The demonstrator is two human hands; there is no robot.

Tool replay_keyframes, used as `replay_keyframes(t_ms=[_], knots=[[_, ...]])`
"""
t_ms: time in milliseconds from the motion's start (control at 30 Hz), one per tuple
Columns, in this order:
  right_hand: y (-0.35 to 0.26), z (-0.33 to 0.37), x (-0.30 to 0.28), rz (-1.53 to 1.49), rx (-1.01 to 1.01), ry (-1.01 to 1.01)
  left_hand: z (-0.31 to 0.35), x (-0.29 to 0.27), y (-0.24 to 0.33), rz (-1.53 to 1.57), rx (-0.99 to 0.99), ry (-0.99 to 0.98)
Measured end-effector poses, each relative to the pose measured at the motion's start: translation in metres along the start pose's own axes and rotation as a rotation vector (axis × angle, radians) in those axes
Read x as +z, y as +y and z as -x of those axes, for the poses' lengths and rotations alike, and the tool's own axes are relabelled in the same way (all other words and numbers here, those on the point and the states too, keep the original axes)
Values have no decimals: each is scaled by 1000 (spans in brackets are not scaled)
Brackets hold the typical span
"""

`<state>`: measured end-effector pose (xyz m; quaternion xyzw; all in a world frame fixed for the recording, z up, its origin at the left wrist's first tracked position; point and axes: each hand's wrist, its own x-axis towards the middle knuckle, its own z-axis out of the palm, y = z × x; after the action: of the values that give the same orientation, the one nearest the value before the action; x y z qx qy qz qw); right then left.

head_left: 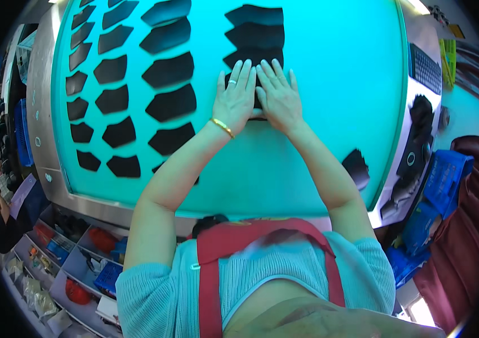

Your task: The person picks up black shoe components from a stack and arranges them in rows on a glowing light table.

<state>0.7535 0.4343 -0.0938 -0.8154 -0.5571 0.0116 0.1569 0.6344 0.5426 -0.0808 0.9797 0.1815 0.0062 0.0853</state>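
Both hands lie flat, side by side, with fingers stretched away from me. My left hand (pixel 235 97), with a ring and a gold bracelet, presses on a flat black pointed piece (pixel 258 102). That piece is mostly hidden under my palms. My right hand (pixel 280 100) rests on its other side, thumb near the left hand. Just beyond my fingertips, several like black pieces (pixel 255 36) lie overlapping in a column. To the left, more black pointed pieces (pixel 170 103) are laid out in rows, larger ones nearest my hands.
The turquoise table top (pixel 341 73) has a pale metal rim. A stack of dark pieces (pixel 356 169) lies near its right front. A keyboard (pixel 425 69) and dark scraps (pixel 405 174) are on the right ledge. Blue crates (pixel 448 169) stand beyond; divided bins (pixel 84 265) sit lower left.
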Motion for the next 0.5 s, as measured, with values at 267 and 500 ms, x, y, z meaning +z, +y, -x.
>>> replay_keyframes(t_ms=[267,500], knots=[[-80,149,-37,-125,-15,-179,157,-9,43,143,45,31],[-75,135,-58,-377,-104,-76,176,-9,36,408,121,129]])
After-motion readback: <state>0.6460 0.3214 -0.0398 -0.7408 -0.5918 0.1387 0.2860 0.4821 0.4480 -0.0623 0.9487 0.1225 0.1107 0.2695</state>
